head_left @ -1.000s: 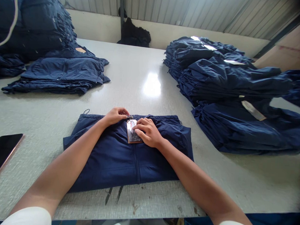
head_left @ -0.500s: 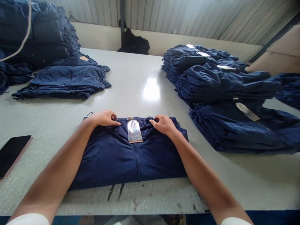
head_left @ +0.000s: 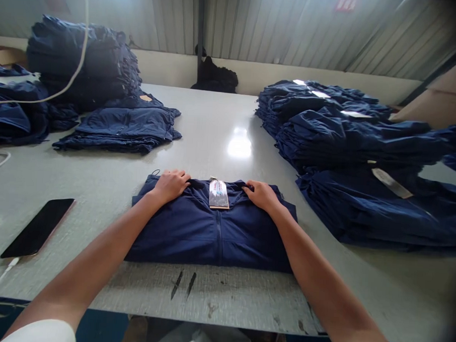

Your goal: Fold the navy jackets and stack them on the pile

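Note:
A folded navy jacket with a front zip lies flat on the table before me, its collar edge at the far side. My left hand is closed on that far edge, left of the collar, with the fingertips curled over the cloth. On the other side of the collar, my right hand pinches the same edge between thumb and fingers. Between the two hands a printed hang tag rests on the jacket above the zip.
A phone with a white cable lies to the left on the pale table. Stacked navy garments stand at the back left and along the right. Another pale cable hangs at upper left.
The view has shifted left, so everything sits further right in it. Both hands keep their hold on the collar edge, and the jacket's near edge now lies straighter along the table.

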`<state>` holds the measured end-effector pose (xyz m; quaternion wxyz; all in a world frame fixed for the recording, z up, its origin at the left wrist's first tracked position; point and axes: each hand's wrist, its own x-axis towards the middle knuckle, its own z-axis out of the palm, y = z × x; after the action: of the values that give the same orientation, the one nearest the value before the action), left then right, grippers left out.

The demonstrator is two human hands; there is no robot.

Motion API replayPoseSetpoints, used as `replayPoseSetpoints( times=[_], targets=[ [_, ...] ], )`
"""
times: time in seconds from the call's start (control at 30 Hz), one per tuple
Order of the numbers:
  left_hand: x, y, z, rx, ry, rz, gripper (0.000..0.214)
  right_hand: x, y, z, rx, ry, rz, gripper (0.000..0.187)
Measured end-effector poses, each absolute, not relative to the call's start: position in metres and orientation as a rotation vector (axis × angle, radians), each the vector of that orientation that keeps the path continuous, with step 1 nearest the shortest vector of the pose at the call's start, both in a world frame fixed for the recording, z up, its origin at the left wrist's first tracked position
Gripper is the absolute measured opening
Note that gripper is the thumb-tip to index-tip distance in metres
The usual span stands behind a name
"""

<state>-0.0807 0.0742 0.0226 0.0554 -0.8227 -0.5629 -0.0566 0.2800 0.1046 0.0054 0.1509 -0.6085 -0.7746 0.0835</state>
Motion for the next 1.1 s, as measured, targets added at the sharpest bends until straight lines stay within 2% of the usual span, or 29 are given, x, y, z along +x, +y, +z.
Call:
replayPoseSetpoints(
  times=[0.1,0.23,0.33,0.4,0.47,0.57,0.67,0.83,0.9,0.97,1.1],
  targets=[
    [-0.099,0.055,0.025,-2.358,-1.803,-0.29,0.046,0.288,0.098,0.012,-1.742,-2.231,0.152,0.04],
    [-0.139,0.02,0.035,-2.123,-2.183,-0.464,0.058,0.315,0.082,0.026,-2.041,-2.107,0.057,0.072],
    [-0.169,-0.007,0.038,-2.098,-2.579,-0.5,0.071,0.343,0.065,0.03,-2.427,-1.93,0.203,0.094],
    [-0.184,-0.023,0.037,-2.021,-2.769,-0.541,0.084,0.361,0.053,0.029,-2.55,-1.849,0.336,0.098],
    [-0.191,-0.038,0.037,-1.905,-2.934,-0.679,0.093,0.377,0.041,0.027,-2.595,-1.783,0.409,0.098],
    [-0.192,-0.055,0.038,-1.841,-3.239,-1.114,0.1,0.393,0.024,0.022,-2.555,-1.731,0.542,0.09],
    [-0.186,-0.061,0.039,-1.849,-3.396,-1.428,0.09,0.397,0.012,0.016,-2.348,-1.765,0.78,0.074],
    [-0.179,-0.053,0.041,-2.011,-3.446,-1.199,0.067,0.382,0.005,0.011,-2.187,-1.619,0.956,0.06],
    [-0.176,-0.05,0.043,-2.003,-3.436,-1.232,0.062,0.375,0.003,0.015,-2.174,-1.521,1.026,0.056],
    [-0.172,-0.048,0.044,-1.982,-3.427,-1.442,0.059,0.37,0.0,0.022,-2.147,-1.417,1.084,0.056],
    [-0.156,-0.05,0.043,-1.665,-3.445,-2.105,0.06,0.364,-0.007,0.035,-2.092,-1.165,1.194,0.063]
  ],
)
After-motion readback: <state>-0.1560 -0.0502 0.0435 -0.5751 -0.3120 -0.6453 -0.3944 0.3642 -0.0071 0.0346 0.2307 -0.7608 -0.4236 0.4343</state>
